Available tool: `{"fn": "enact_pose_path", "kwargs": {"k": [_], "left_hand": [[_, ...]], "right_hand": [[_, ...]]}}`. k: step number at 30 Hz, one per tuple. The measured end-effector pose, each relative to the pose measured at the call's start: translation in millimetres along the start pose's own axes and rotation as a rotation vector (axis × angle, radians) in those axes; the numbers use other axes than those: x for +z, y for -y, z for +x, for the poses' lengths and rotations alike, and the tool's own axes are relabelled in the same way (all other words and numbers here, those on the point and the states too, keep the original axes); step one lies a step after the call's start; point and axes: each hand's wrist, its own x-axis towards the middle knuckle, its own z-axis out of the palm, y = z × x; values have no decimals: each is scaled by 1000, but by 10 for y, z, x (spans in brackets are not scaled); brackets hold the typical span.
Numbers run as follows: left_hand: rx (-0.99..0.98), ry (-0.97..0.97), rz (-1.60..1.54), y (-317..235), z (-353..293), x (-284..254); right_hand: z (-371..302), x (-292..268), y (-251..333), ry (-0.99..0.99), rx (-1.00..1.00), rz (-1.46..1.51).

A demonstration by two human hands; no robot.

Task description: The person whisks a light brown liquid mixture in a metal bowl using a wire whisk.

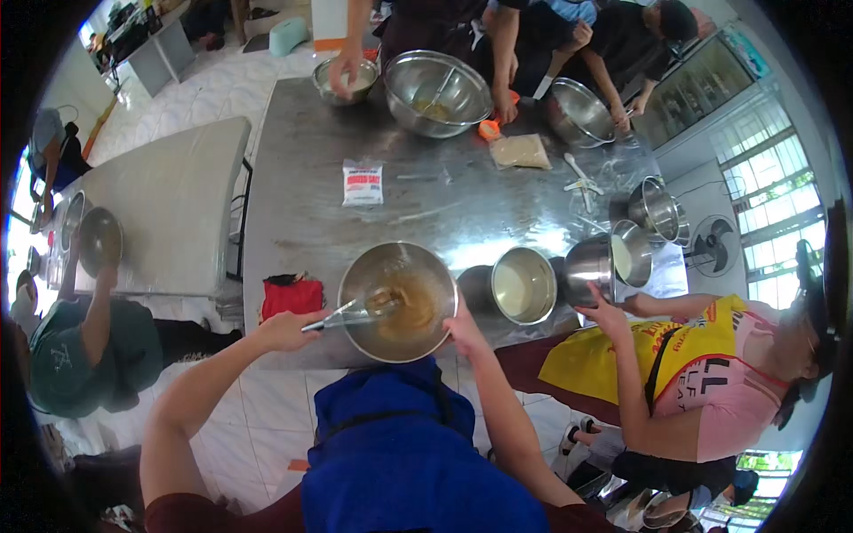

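Close to my body, at the near edge of the steel table [302, 222], is a large steel mixing bowl [357, 266]. Light-brown wet mixture [413, 306] lies in its bottom. My left hand [293, 330] is closed around the handle of a wire whisk [349, 314], whose wires dip into the mixture. At the bowl's right side, my right hand [465, 329] grips the rim. A red cloth-like item [293, 298] lies just left of the bowl. To the right stands a steel pot [524, 282] with pale creamy liquid inside.
A white packet with red print [362, 183] and a bag of tan powder [521, 152] lie farther back. Across the table, people work at steel bowls [438, 91]. A person in a yellow apron [613, 360] stands close on my right, holding a steel bowl [591, 265].
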Motion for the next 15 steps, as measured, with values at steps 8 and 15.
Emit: {"fn": "enact_pose_path", "kwargs": {"k": [8, 15], "left_hand": [[259, -88, 72, 319, 145, 216], [101, -130, -109, -407, 116, 372]], "right_hand": [[-165, 117, 313, 95, 92, 112], [52, 113, -34, 48, -14, 105]]}}
